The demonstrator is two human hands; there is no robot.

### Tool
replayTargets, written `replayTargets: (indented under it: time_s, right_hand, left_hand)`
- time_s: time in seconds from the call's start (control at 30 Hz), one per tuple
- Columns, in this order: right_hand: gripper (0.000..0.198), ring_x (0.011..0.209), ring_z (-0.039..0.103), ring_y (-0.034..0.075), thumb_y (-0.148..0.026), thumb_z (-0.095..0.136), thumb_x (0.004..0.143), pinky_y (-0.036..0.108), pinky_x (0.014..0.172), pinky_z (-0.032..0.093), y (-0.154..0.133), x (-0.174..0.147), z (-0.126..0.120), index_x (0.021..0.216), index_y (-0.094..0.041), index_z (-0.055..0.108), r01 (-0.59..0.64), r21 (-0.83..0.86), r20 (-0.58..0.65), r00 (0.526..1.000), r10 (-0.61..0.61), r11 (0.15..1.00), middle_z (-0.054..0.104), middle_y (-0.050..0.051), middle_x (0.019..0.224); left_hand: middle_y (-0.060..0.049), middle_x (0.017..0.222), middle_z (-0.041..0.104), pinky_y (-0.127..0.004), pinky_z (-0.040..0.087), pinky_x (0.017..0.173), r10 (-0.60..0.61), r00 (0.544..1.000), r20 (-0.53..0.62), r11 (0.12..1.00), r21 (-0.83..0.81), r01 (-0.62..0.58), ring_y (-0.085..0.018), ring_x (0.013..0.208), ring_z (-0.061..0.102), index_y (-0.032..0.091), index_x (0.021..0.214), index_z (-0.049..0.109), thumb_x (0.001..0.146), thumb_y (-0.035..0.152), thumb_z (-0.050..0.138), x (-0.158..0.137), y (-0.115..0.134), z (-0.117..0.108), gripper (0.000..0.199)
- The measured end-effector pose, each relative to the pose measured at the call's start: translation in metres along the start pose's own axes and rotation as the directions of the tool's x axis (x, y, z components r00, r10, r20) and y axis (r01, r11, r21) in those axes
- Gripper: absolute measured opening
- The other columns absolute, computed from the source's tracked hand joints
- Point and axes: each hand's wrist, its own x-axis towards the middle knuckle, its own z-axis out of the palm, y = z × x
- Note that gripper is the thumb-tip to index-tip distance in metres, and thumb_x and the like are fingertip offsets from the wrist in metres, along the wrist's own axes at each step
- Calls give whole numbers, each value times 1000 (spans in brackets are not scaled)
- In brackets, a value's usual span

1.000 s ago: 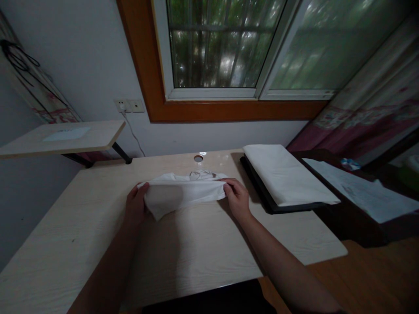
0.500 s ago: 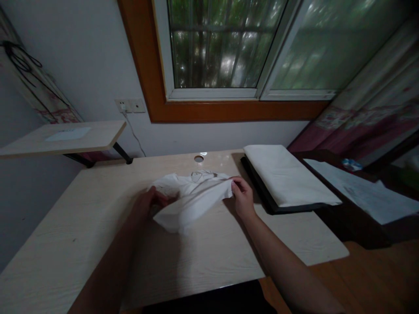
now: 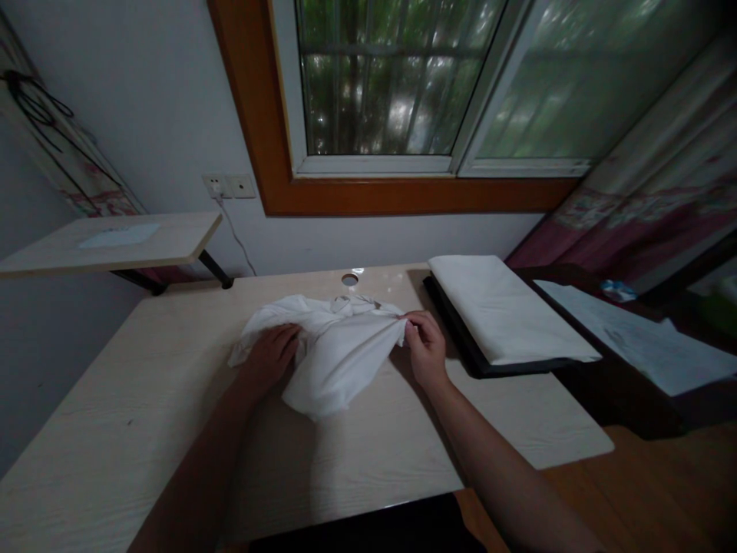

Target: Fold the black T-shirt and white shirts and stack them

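Observation:
A crumpled white cloth (image 3: 345, 361), thin like a garment, lies bunched on the light wooden desk (image 3: 368, 468). Near its top edge is a small rounded opening or mark that I cannot make out. My right hand (image 3: 426, 346) pinches the cloth's right corner between thumb and fingers and holds it a little raised. On the cloth's left part rests my left hand (image 3: 270, 357), fingers stretched out and lying over the fabric. The cloth's front flap hangs loosely between the two hands.
A folded white cloth (image 3: 507, 307) lies on a black flat item (image 3: 461, 338) at the desk's right. A raised shelf (image 3: 190, 230) with a paper sheet stands at the left. Behind are a cable hole (image 3: 349, 280), a wall socket (image 3: 227, 186) and a window.
My left hand has come out from under the fold and now lies on top of the cloth. The cloth's left part has spread leftward and flattened. My right hand has barely moved.

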Motion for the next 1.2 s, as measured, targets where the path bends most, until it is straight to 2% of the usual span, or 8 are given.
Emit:
replayTargets:
  time_s: [0.37, 0.53, 0.67, 0.73, 0.8, 0.87, 1.03, 1.2]
  right_hand:
    - [10, 85, 57, 22, -34, 49, 98, 37, 78, 48, -5, -1, -5, 97, -25, 54, 22, 156, -334, 942, 31, 988, 55, 4, 92]
    - [19, 67, 55, 18, -41, 63, 89, 28, 58, 44, 2, 0, -11, 89, -23, 62, -304, 304, 133, 952, 275, 903, 60, 2, 79]
    - [36, 65, 65, 18, -51, 61, 91, 24, 47, 43, -6, -3, -5, 109, -20, 63, -752, 304, 792, 541, 283, 585, 73, 9, 93]
    - [47, 72, 72, 21, -55, 58, 93, 23, 43, 46, -12, -4, -3, 125, -21, 57, -872, 210, 926, 322, 195, 443, 73, 14, 110]
    - [55, 79, 75, 24, -56, 60, 91, 25, 43, 51, -16, -5, -3, 133, -22, 52, -913, 169, 963, 234, 135, 372, 71, 16, 120]
    - [53, 76, 75, 23, -53, 65, 89, 25, 45, 52, -15, -4, -5, 131, -21, 54, -905, 228, 941, 299, 158, 359, 73, 15, 114]
    - [23, 48, 57, 10, -40, 72, 88, 21, 41, 42, 3, -1, -1, 100, -20, 69, -698, 480, 578, 708, 407, 532, 74, 3, 82]
    - [24, 81, 68, 19, -41, 64, 93, 32, 70, 55, 23, -3, 10, 104, -22, 74, -448, 224, 387, 856, 343, 865, 76, 7, 105]
  left_hand:
    - [-17, 135, 63, -52, 38, 114, -124, 976, -179, 983, 113, 146, -31, 129, 56, 16, 133, 59, 101, 46, 38, 2, -36, -9, 49]
    - [-16, 131, 64, -53, 37, 114, -91, 971, -220, 980, 153, 126, -32, 128, 54, 17, 128, 61, 99, 45, 42, 0, -31, -11, 44]
    - [-15, 131, 63, -54, 36, 116, -85, 963, -257, 989, 97, 113, -33, 128, 53, 20, 126, 63, 98, 43, 47, -1, -24, -10, 40]
    - [-15, 131, 62, -54, 35, 117, -65, 955, -290, 992, 85, 94, -33, 128, 53, 20, 123, 65, 97, 41, 49, -2, -19, -10, 37]
    - [-15, 131, 62, -54, 35, 117, -15, 953, -304, 994, 99, 48, -32, 130, 52, 20, 122, 67, 97, 39, 51, -2, -12, -9, 35]
    - [-15, 131, 62, -54, 37, 117, 60, 960, -274, 993, 113, -29, -32, 131, 51, 21, 121, 68, 96, 35, 53, -3, -2, -8, 32]
    - [-10, 136, 62, -52, 34, 120, 309, 951, 16, 946, 97, -309, -28, 134, 51, 26, 129, 65, 98, 30, 53, -6, 32, 3, 34]
    - [-8, 129, 67, -49, 33, 120, 449, 869, 210, 887, 9, -461, -24, 128, 56, 26, 128, 65, 101, 34, 52, -8, 58, 9, 32]
